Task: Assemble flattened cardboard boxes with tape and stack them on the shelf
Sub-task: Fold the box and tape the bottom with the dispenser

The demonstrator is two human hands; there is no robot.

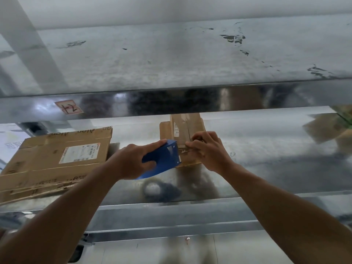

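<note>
A small brown cardboard box (182, 128) stands on the metal shelf (266, 149) at the centre. My left hand (133, 161) grips a blue tape dispenser (163, 159) whose front end sits against the box's near left side. My right hand (207, 149) rests on the box just right of the dispenser, fingers pinched at the tape end by the dispenser's mouth. A stack of flattened cardboard boxes (57, 159) with a white label lies on the shelf to the left.
An upper shelf board (171, 60) with a shiny front rail (171, 103) hangs just above the box. A red-bordered label (69, 107) is stuck on that rail. More cardboard (327, 128) shows at the far right. The shelf's front rail (171, 212) runs below my arms.
</note>
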